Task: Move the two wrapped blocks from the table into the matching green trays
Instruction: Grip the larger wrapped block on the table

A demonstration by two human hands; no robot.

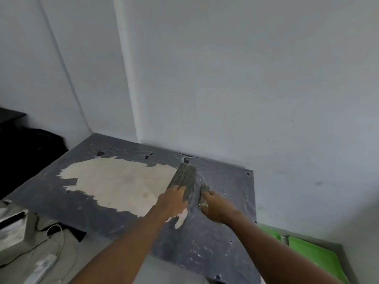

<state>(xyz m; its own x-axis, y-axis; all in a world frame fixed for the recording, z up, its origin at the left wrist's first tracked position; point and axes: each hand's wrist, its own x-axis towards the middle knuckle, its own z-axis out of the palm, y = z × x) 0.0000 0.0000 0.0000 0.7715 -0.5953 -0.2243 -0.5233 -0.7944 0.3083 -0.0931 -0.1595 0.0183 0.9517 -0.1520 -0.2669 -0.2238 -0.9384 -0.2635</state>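
Observation:
A large dark wrapped block [184, 179] lies on the worn grey table [114, 201] near its far right part. My left hand [172, 201] grips the block's near end. A smaller wrapped block [204, 193] stands on edge just right of it, and my right hand [215, 208] is closed around its near end. Both blocks still touch the table top. Two green trays [313, 253] sit low at the right, beyond the table's right edge; one [270, 231] is only partly seen behind my right forearm.
White walls close off the back and right of the table. A dark bag [26, 152] stands to the left. A white box [12, 226], cables and a power strip [41, 267] lie at the lower left.

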